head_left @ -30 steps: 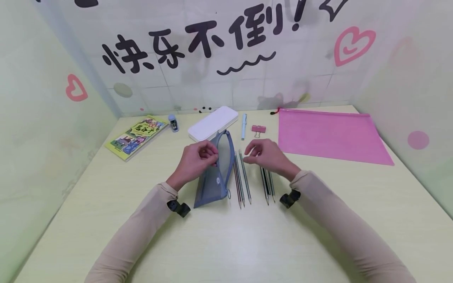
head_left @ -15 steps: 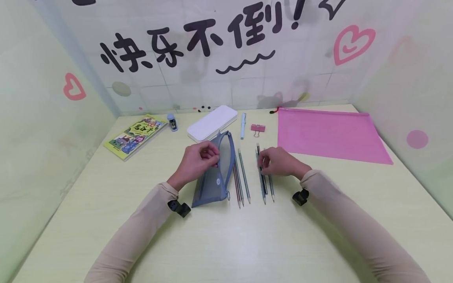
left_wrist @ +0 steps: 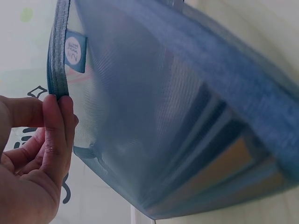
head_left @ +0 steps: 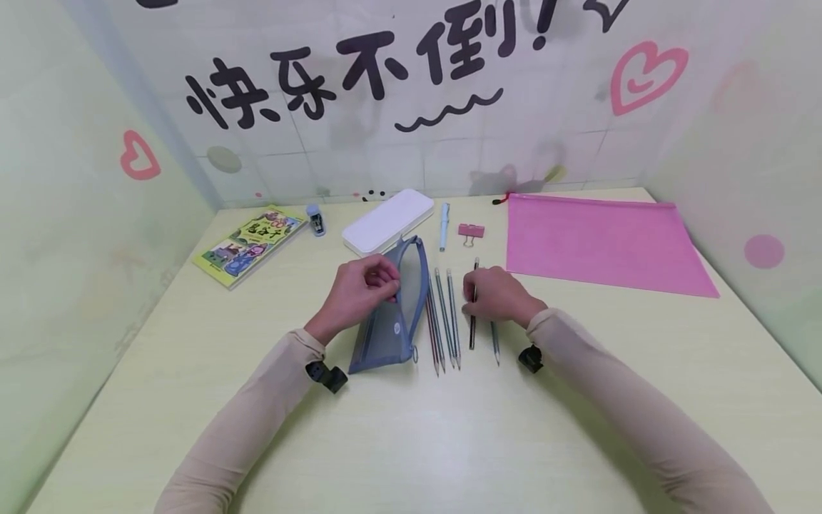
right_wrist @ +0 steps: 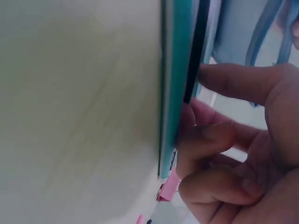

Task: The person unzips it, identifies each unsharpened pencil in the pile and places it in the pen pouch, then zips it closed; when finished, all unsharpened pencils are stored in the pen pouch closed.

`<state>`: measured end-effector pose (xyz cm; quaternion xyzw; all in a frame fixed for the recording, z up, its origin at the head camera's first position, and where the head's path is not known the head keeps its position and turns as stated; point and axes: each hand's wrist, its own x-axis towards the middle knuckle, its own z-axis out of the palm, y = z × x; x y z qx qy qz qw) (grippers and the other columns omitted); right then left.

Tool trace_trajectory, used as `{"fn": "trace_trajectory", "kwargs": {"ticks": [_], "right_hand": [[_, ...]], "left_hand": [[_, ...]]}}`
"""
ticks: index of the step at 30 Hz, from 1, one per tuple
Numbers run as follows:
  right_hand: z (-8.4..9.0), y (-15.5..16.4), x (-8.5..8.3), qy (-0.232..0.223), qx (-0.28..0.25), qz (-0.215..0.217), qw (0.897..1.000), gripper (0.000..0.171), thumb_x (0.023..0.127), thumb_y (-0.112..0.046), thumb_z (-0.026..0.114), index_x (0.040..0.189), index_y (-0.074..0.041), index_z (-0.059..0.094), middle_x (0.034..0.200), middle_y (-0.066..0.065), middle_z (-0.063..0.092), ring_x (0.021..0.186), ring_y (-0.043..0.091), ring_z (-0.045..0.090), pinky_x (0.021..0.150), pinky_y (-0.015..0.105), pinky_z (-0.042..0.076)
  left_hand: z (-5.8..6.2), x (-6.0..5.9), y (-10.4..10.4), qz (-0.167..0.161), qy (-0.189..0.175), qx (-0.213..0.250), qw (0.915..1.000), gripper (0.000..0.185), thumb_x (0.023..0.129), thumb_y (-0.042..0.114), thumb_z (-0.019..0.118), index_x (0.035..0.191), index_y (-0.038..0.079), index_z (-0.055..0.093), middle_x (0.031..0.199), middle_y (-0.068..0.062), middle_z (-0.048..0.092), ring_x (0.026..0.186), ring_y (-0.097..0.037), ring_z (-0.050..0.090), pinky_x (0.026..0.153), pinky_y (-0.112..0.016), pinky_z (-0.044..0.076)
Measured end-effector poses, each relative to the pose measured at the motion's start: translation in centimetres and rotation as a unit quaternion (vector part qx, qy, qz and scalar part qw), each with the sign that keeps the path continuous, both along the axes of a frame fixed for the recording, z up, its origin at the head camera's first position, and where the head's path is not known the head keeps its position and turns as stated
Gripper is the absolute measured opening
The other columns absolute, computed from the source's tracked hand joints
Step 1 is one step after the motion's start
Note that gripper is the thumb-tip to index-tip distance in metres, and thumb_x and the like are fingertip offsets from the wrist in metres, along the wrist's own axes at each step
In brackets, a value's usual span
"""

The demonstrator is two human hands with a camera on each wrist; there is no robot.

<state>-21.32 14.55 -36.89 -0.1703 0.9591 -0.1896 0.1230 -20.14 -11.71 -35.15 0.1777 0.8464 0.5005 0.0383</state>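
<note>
While the left hand (head_left: pixel 359 291) pinches the upper edge of a blue-grey mesh pencil pouch (head_left: pixel 388 325) between thumb and fingers (left_wrist: pixel 60 135), holding its mouth raised off the pale green desk (head_left: pixel 411 428), the right hand (head_left: pixel 497 296) curls its fingers (right_wrist: pixel 219 137) around a dark pencil (head_left: pixel 474 314) just to the right of the pouch. That pencil lies lengthwise on the desk, its far end showing beyond the knuckles and its tip pointing toward the person. Between it and the pouch, a row of pencils (head_left: pixel 443 321) lies side by side, and one more pencil (head_left: pixel 495 341) pokes out beneath the right wrist. Farther back sit a white pencil box (head_left: pixel 387 222), a light blue pen (head_left: pixel 443 227) and a pink binder clip (head_left: pixel 470 230). A pink zip folder (head_left: pixel 604 243) lies at the right rear, a picture book (head_left: pixel 249 245) at the left rear, with a small blue stapler-like item (head_left: pixel 315 220) beside it.
</note>
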Motion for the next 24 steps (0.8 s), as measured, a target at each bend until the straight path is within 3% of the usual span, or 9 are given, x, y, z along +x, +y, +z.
{"fn": "trace_trajectory", "kwargs": {"ticks": [7,13,16,19,24], "right_hand": [[0.0,-0.8,0.1,-0.027,-0.040,-0.045,0.998,0.016,0.074,-0.003,0.069,0.089,-0.009,0.068,0.072,0.005,0.057,0.059,0.016,0.048,0.051,0.024,0.039],[0.0,-0.7,0.3,-0.047,-0.100,-0.059,0.992,0.021,0.079,-0.010,0.072,0.099,-0.013,0.071,0.079,0.005,0.065,0.059,0.014,0.051,0.052,0.023,0.041],[0.3,-0.7,0.5,-0.072,-0.166,-0.071,0.981,0.025,0.082,-0.009,0.071,0.107,-0.012,0.070,0.080,0.009,0.071,0.057,0.013,0.052,0.050,0.023,0.042],[0.8,-1.3,0.8,-0.089,-0.237,-0.087,0.964,0.027,0.083,-0.008,0.069,0.110,-0.011,0.069,0.081,0.012,0.073,0.054,0.013,0.051,0.049,0.024,0.043],[1.5,-3.0,1.0,-0.072,-0.304,-0.104,0.944,0.026,0.085,-0.012,0.071,0.112,-0.013,0.067,0.087,0.014,0.074,0.060,0.019,0.058,0.052,0.025,0.047]], "left_hand": [[0.0,0.1,0.3,-0.001,-0.003,-0.004,1.0000,0.015,0.092,0.003,0.066,0.105,-0.005,0.066,0.092,-0.015,0.069,0.073,-0.015,0.069,0.069,-0.032,0.063],[0.1,0.1,0.4,-0.004,-0.003,-0.004,1.0000,0.015,0.092,0.004,0.066,0.104,-0.004,0.066,0.093,-0.015,0.069,0.073,-0.015,0.069,0.069,-0.032,0.063],[0.2,0.2,0.5,-0.004,-0.001,-0.005,1.0000,0.015,0.092,0.004,0.066,0.104,-0.004,0.066,0.093,-0.015,0.069,0.073,-0.015,0.069,0.069,-0.032,0.063],[0.2,0.2,0.5,-0.001,0.001,-0.007,1.0000,0.013,0.092,0.005,0.066,0.104,-0.002,0.066,0.093,-0.014,0.070,0.072,-0.014,0.068,0.070,-0.031,0.063],[0.2,0.3,0.5,-0.001,-0.004,-0.001,1.0000,0.012,0.092,0.004,0.067,0.102,-0.001,0.067,0.092,-0.015,0.069,0.072,-0.013,0.069,0.071,-0.034,0.064]]}}
